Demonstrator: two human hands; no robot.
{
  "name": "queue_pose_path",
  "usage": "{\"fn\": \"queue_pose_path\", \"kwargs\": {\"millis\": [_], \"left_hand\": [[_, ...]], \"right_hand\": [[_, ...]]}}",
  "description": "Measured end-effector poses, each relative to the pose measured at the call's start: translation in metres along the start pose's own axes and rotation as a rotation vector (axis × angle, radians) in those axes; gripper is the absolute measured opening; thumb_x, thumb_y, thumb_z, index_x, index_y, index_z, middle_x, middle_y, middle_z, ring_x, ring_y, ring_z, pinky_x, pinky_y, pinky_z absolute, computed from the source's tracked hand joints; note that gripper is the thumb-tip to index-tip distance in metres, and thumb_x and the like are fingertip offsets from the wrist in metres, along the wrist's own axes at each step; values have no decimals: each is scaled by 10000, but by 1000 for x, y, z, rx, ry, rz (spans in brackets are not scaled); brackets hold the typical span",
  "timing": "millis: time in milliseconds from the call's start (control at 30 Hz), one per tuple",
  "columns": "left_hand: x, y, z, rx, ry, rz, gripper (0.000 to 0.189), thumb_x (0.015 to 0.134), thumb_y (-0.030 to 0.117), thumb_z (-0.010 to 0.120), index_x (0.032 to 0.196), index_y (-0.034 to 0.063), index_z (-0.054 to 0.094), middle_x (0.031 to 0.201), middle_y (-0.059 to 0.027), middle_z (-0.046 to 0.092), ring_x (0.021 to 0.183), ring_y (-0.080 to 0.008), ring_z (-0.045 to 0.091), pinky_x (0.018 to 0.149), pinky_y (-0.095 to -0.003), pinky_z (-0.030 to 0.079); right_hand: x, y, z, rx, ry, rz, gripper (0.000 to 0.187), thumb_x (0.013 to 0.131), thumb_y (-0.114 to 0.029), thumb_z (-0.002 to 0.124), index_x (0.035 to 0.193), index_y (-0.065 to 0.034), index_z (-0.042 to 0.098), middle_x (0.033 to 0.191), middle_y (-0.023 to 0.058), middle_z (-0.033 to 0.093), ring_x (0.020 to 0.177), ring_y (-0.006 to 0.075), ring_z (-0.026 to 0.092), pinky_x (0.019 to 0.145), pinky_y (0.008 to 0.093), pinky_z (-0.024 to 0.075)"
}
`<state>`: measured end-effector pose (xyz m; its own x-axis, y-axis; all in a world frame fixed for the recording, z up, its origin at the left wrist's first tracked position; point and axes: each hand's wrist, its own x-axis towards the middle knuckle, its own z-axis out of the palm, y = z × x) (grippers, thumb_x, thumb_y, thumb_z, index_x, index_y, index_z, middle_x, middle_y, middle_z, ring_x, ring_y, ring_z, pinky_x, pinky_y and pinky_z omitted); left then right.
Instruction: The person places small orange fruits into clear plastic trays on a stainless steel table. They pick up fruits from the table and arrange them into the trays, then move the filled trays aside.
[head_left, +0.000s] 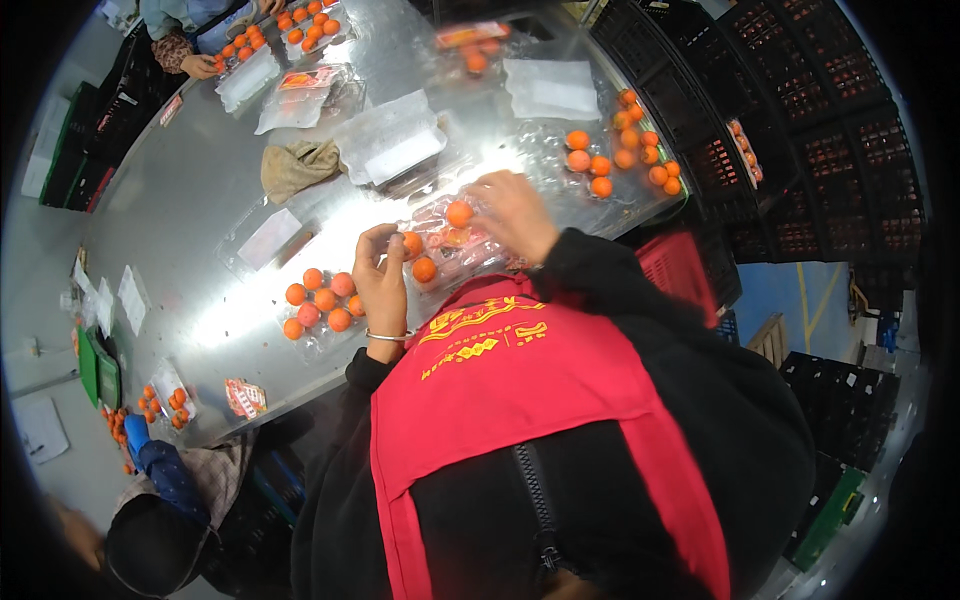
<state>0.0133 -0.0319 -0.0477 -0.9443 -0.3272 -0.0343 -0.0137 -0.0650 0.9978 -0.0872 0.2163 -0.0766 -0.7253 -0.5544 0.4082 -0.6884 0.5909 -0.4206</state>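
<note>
Before me on the metal table is a clear plastic tray (474, 264) with printed matter and a few round orange fruits, one of them an orange fruit (424, 269) near its left end. My left hand (382, 274), with a bracelet at the wrist, has its thumb and fingers at an orange fruit (411, 245). Near another orange fruit (459, 214) is my right hand (517, 214), slightly blurred, its fingers bent over the tray's far right side; whether it grips anything is unclear. Left of my left hand lies a group of orange fruits (325, 300) on clear plastic.
Beyond my hands lie a tan cloth (298, 169), white tray liners (551, 88) and a clear tray with a pale insert (270, 238). Loose orange fruits (600, 166) are at the right. Co-workers stand at upper left and lower left. Black crates (806, 90) are stacked at right, beside a red crate (679, 274).
</note>
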Motion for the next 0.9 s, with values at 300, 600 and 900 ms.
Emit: {"fn": "queue_pose_path", "kwargs": {"millis": [300, 600, 900], "left_hand": [[-3, -1, 1, 17, -62, -13, 189, 1074, 122, 643, 1204, -15, 646, 1106, -74, 687, 925, -133, 662, 816, -275, 549], [-2, 5, 11, 56, -128, -29, 271, 1113, 196, 597, 1283, -14, 607, 1155, -86, 685, 945, -142, 676, 862, -299, 577], [0, 27, 20, -489, -402, -523, 751, 1071, 762, 292, 1180, 85, 597, 887, -13, 626, 600, -77, 493, 515, -241, 372]], "right_hand": [[26, -16, 22, -166, -218, -60, 432, 785, -268, 873, 1120, -53, 707, 1205, 85, 603, 1188, 271, 529, 979, 397, 427], [22, -29, 8, 9, -39, -75, 442, 808, -211, 831, 1191, -70, 661, 1129, 86, 628, 1136, 302, 554, 994, 419, 446], [35, -89, -19, 585, 22, -85, 463, 880, -199, 804, 1296, -70, 646, 1268, 114, 635, 1191, 343, 552, 1054, 459, 452]]}}
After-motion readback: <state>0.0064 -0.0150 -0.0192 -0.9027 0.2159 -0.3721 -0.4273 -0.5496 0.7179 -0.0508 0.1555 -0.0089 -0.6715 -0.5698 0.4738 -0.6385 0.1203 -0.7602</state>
